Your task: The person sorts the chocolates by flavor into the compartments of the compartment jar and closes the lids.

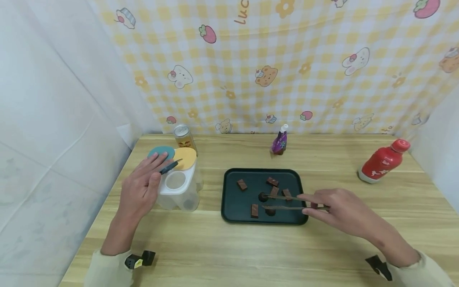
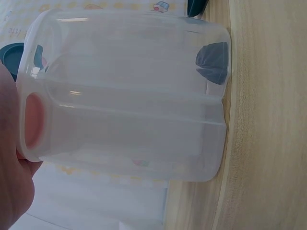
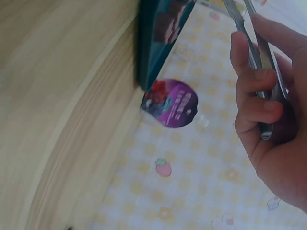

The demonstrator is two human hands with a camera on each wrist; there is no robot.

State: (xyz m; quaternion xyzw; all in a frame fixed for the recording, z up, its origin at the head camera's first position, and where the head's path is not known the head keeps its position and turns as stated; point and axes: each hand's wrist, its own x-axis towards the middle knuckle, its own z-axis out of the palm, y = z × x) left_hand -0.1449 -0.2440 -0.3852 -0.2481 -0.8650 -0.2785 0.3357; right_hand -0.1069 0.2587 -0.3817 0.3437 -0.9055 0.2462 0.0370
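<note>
My left hand (image 1: 141, 187) lies with extended fingers over the top of a translucent multi-compartment container (image 2: 129, 110), touching its teal lid (image 1: 157, 151). A yellow lid (image 1: 185, 158) sits beside it, and a dark flat piece (image 1: 170, 167) shows edge-on near the thumb. The front compartment's round mouth is uncovered. My right hand (image 1: 331, 209) holds metal tongs (image 3: 261, 57), their arms spread over the dark tray (image 1: 236, 218). The upper tip overlaps a round dark chocolate (image 1: 263, 198); the lower arm crosses above another round chocolate (image 1: 270, 213). Whether either tip touches one, I cannot tell.
Several rectangular chocolate pieces (image 1: 254, 211) lie on the tray. Behind it stands a small purple pouch (image 1: 279, 142). A can (image 1: 184, 137) is behind the container, and a red bottle (image 1: 383, 161) stands at the right. A checked curtain (image 1: 229, 79) hangs along the back edge.
</note>
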